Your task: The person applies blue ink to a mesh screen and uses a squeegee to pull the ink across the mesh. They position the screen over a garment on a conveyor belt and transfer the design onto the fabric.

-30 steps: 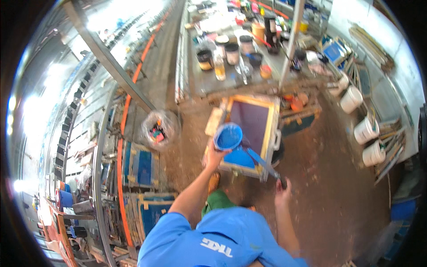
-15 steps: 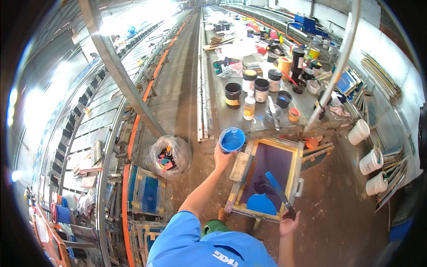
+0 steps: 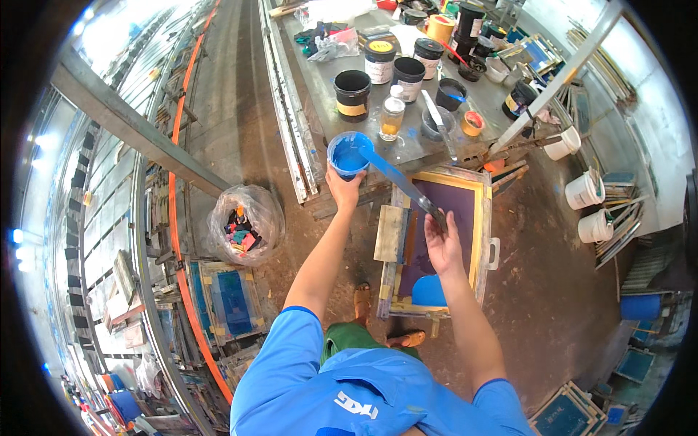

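My left hand (image 3: 345, 190) is closed round a clear plastic tub of blue ink (image 3: 350, 155), held up before the table's near edge. A long palette knife (image 3: 398, 179), its blade coated blue, slants from my right hand (image 3: 443, 240). The fingers are closed on its dark handle. Its blade tip reaches the tub's rim and seems to be just inside. Below stands a wooden-framed printing screen (image 3: 480, 240) with purple mesh, and a pool of blue ink (image 3: 429, 292) lies at its near end. A wooden block (image 3: 390, 234) rests on the frame's left side.
The table (image 3: 320, 94) ahead carries black ink pots (image 3: 352, 94), a capped bottle (image 3: 391, 118) and a second knife (image 3: 434, 109) on a tub. A clear bag of coloured scraps (image 3: 246, 225) is on the floor at left. White buckets (image 3: 584, 190) stand along the right; a metal post (image 3: 560, 80) slants nearby.
My right hand has swung the palette knife up and left from above the screen to the tub. The tub appears further left. The view has shifted too.
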A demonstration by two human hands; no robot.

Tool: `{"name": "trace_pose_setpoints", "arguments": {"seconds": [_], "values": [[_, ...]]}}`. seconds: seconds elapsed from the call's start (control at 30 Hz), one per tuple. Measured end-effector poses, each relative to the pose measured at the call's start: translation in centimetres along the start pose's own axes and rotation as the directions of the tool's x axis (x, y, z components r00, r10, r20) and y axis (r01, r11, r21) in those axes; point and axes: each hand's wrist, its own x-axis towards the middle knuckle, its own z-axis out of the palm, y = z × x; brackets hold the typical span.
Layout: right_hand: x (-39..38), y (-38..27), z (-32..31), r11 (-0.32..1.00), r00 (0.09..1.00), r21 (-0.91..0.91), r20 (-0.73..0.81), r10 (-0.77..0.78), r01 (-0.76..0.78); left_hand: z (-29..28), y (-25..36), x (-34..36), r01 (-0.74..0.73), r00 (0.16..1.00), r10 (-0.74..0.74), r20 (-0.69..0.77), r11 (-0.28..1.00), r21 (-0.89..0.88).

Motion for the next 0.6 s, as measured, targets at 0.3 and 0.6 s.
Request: {"name": "trace_pose_setpoints", "arguments": {"seconds": [0.3,0.6], "values": [[11.6,7.6,5.6,0.995,0.994,-0.003,-0.029,0.102,-0.103,-3.8,0.7,-5.8,-0.216,0.96,0.227,0.165,0.973,-0.082],[14.1,11.9,5.6,0.997,0.986,-0.038,-0.153,0.064,-0.071,-18.7,-8.0,-18.5,0.385,0.817,-0.416,0.398,0.909,0.16]]}}
